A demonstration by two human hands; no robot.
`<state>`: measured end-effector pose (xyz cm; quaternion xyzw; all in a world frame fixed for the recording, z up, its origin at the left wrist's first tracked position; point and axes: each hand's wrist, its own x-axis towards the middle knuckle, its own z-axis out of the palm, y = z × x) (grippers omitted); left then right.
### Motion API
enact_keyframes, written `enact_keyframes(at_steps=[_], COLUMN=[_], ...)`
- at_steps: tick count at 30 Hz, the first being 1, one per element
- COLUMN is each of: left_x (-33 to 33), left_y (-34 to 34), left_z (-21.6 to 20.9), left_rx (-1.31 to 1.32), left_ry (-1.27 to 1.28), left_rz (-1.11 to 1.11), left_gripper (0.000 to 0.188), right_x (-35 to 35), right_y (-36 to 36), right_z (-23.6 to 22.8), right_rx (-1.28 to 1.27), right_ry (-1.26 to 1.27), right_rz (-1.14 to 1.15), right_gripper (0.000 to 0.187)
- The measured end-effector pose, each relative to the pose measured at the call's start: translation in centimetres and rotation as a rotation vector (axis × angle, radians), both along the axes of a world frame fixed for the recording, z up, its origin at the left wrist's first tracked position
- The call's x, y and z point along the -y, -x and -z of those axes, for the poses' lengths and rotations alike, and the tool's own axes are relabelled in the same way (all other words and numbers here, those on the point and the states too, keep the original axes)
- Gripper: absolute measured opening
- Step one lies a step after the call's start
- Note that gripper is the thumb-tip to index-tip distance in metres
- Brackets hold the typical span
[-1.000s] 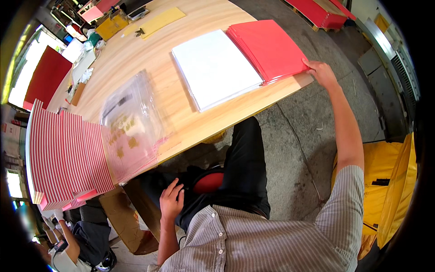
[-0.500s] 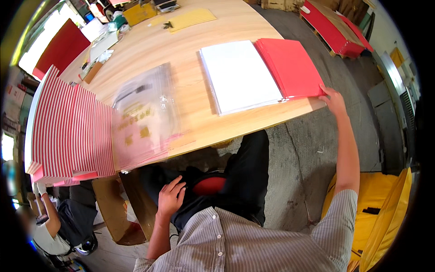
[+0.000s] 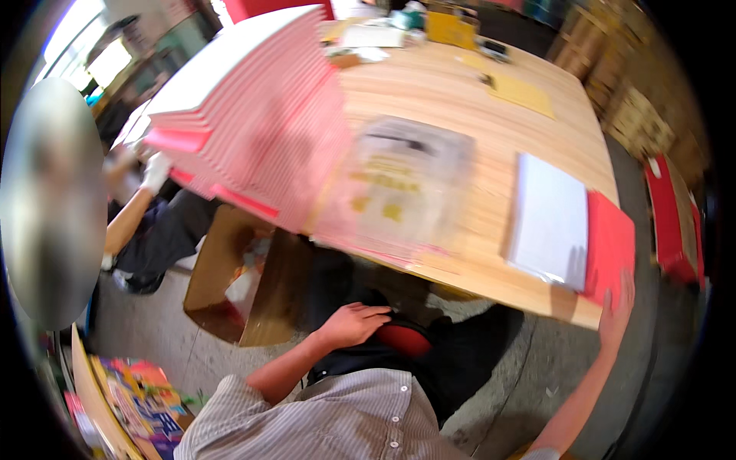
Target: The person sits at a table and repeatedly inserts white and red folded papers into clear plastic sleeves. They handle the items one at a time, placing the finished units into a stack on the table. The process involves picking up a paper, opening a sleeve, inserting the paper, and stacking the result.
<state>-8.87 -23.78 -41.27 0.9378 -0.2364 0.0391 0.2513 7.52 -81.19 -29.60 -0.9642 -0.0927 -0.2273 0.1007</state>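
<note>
My right hand (image 3: 616, 314) rests at the table's near right corner, fingers stretched out and touching the near edge of a pile of red sheets (image 3: 612, 238). Left of that pile, and against it, lies a stack of white sheets (image 3: 550, 218) with a glossy near edge. Low at my lap, my left hand (image 3: 355, 323) lies with its fingers extended and nothing in it. Clear plastic bags (image 3: 418, 184) with yellow print lie flat at the middle of the table, slightly blurred. Beside them rises a tall stack of red-and-white layered sheets (image 3: 253, 123).
A co-worker's white-gloved hand (image 3: 156, 172) is by the tall stack. Below the table edge stands an open cardboard box (image 3: 264, 299). Yellow card (image 3: 523, 95) and a yellow box (image 3: 452, 27) lie farther back on the wooden table (image 3: 491, 261). A red-sided stack (image 3: 671, 222) stands beyond it.
The view has swung left, so the table and its stacks appear farther right. My right hand stays at the red sheets' corner; my left hand stays near my lap.
</note>
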Motion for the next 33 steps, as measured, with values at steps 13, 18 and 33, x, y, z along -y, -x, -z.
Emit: enact_keyframes(at_steps=[13,18,33], left_x=[-5.0,-5.3,-3.2], left_y=[-3.6,-9.1,-12.0], left_z=[-5.8,-7.1,-5.3], left_rx=[0.279,0.273,0.240], left_ry=[0.088,-0.002,-0.079], left_rz=[-0.265,-0.248,-0.115], left_gripper=[0.019,0.038,0.037], right_x=[-29.0,-32.5,-34.0], right_y=[1.0,-0.1,-0.6], right_z=[3.5,4.9,6.3], right_rx=[-0.128,-0.182,-0.201], right_ry=[-0.244,-0.196,0.129], right_rz=[-0.666,-0.742,-0.696], right_gripper=[0.046,0.051,0.068])
